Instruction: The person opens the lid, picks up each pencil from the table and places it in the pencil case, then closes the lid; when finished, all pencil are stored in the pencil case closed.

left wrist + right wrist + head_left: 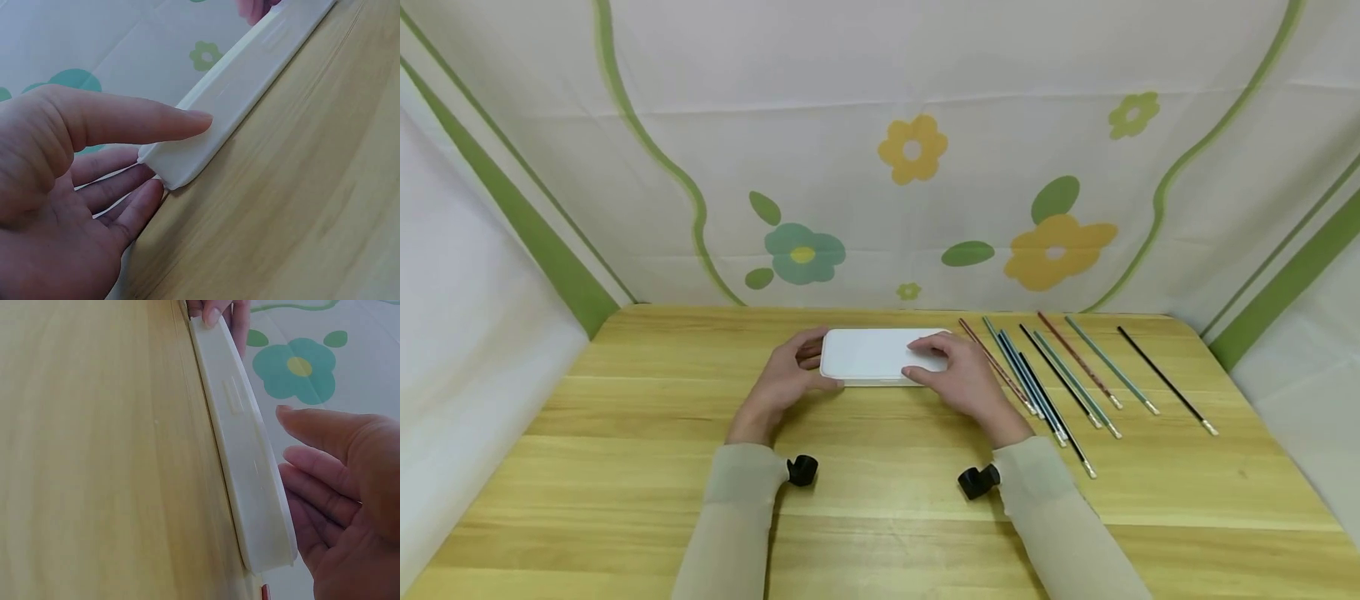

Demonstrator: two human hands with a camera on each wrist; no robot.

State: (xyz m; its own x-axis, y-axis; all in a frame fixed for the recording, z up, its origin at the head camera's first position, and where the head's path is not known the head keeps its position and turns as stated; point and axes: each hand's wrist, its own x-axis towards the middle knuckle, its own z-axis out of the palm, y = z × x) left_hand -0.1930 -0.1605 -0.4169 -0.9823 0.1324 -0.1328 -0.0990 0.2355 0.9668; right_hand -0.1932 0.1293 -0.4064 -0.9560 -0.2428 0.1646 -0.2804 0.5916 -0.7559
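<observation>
A white rectangular case (865,354) with rounded corners lies closed and flat on the table near its back edge. My left hand (784,379) holds the case's left end. In the left wrist view, its thumb (194,122) rests on the front side and the other fingers are around the end. My right hand (958,371) hovers over the right end of the lid, thumb and fingers apart. The right wrist view shows that thumb (300,419) above the case, off its surface, and the fingers at the far side. A small raised catch (232,397) shows on the front side.
Several pencils with white eraser ends, among them a red patterned pencil (1078,358), a teal pencil (1111,364) and a black pencil (1165,379), lie slanted right of the case. A flowered cloth (865,75) hangs behind the wooden table (625,467).
</observation>
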